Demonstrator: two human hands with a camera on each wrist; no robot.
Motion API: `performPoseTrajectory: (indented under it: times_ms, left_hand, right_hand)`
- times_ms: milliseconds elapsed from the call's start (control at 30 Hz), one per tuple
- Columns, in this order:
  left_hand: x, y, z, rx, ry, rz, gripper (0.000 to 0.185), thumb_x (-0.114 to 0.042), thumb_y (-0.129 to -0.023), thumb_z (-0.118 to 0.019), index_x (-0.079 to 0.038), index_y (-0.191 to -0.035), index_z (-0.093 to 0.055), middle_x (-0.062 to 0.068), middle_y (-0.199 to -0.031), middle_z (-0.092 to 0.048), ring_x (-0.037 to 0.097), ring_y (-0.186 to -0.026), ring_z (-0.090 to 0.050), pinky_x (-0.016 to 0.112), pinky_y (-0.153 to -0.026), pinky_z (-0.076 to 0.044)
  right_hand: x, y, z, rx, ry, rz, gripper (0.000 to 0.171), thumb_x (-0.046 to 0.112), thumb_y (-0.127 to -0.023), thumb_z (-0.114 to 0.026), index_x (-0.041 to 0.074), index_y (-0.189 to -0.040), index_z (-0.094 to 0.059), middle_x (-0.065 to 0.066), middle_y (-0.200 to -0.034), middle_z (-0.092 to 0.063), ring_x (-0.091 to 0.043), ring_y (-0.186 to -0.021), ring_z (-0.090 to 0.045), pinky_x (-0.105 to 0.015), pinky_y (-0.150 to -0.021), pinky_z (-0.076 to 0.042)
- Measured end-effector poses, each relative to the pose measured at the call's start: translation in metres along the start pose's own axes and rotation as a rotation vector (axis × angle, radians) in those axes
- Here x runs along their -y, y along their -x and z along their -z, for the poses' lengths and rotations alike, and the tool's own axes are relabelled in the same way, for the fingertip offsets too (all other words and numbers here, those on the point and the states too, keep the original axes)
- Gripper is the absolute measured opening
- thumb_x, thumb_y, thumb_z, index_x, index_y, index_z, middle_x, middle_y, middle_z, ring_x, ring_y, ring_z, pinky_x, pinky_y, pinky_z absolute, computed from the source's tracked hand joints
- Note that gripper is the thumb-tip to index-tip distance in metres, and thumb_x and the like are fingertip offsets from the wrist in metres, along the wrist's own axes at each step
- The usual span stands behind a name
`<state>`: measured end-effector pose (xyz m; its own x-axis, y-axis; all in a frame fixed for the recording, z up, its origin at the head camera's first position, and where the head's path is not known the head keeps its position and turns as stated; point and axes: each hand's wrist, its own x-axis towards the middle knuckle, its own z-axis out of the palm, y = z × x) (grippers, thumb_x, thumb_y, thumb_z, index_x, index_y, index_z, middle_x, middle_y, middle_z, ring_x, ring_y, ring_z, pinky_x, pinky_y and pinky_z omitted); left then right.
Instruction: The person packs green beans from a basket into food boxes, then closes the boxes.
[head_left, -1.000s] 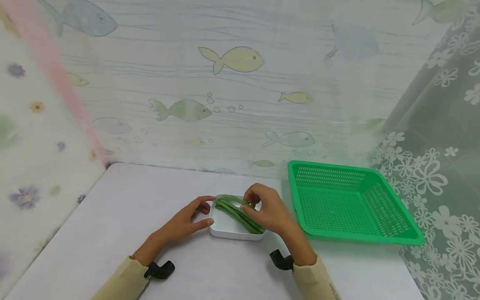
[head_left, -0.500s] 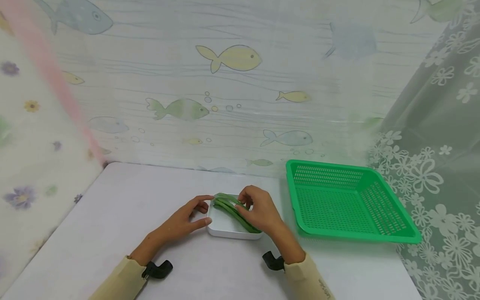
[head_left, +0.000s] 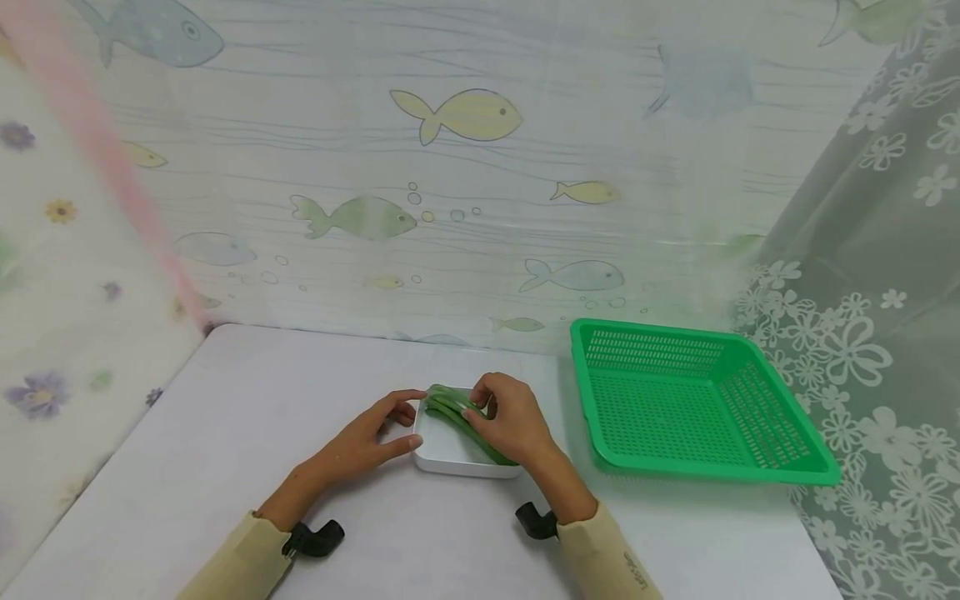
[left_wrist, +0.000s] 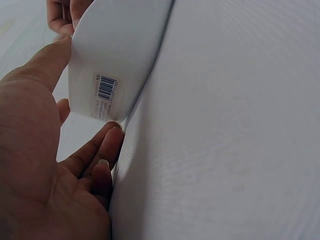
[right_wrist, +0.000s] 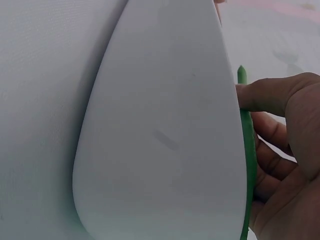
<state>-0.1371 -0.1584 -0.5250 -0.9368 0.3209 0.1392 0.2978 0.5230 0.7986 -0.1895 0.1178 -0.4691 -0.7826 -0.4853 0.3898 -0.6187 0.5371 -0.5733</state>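
Note:
A white shallow tray (head_left: 442, 450) stands on the table in the head view, with several long green beans (head_left: 484, 448) lying slantwise in it. At the tray's left end my left hand (head_left: 369, 435) holds it, thumb at the near corner and index finger at the far one. The left wrist view shows a barcode label (left_wrist: 106, 90) on the tray's side, beside that hand. My right hand (head_left: 513, 423) reaches over the tray's right side and pinches the beans between thumb and fingers. One bean (right_wrist: 249, 150) shows along the rim in the right wrist view. Beans under my right hand are hidden.
A green perforated plastic basket (head_left: 660, 417) stands to the right of the tray. The white table (head_left: 300, 383) ends at a fish-printed curtain (head_left: 465, 183) behind. A flowered sheet (head_left: 75, 333) hangs on the left and a lacy curtain (head_left: 847, 358) on the right.
My right hand has shifted a little left over the beans. My left hand stays at the tray's end. The whole head view has drifted slightly.

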Motion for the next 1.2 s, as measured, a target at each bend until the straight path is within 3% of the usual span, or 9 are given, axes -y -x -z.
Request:
performPoseTrajectory:
  times_ms: [433, 1033, 1200]
  left_hand:
    - [0.01, -0.001, -0.009, -0.011, 0.034, -0.008, 0.066, -0.04, -0.101, -0.075, -0.03, -0.159, -0.044, -0.002, -0.131, -0.061, 0.018, -0.123, -0.061, 0.046, -0.103, -0.046]
    - [0.027, -0.003, -0.021, -0.017, 0.047, -0.024, 0.067, -0.041, -0.101, -0.074, -0.033, -0.159, -0.042, -0.004, -0.131, -0.061, 0.016, -0.123, -0.061, 0.048, -0.104, -0.046]
    - [0.031, -0.002, -0.025, -0.022, 0.056, -0.034, 0.066, -0.04, -0.101, -0.074, -0.032, -0.159, -0.043, -0.003, -0.13, -0.061, 0.017, -0.123, -0.061, 0.047, -0.104, -0.046]
  right_hand:
    - [-0.008, 0.002, -0.011, 0.084, 0.038, -0.099, 0.018, 0.012, -0.089, -0.086, 0.012, -0.091, -0.068, 0.002, -0.082, -0.068, -0.009, -0.069, -0.059, -0.027, -0.067, -0.052]
    - [-0.017, -0.001, -0.025, 0.099, 0.012, -0.14, 0.018, 0.012, -0.089, -0.087, 0.01, -0.091, -0.069, 0.0, -0.085, -0.068, -0.009, -0.071, -0.059, -0.027, -0.068, -0.052]
    - [-0.02, 0.001, -0.026, 0.112, 0.042, -0.112, 0.018, 0.011, -0.089, -0.087, 0.01, -0.091, -0.069, 0.001, -0.084, -0.068, -0.009, -0.07, -0.058, -0.028, -0.068, -0.052]
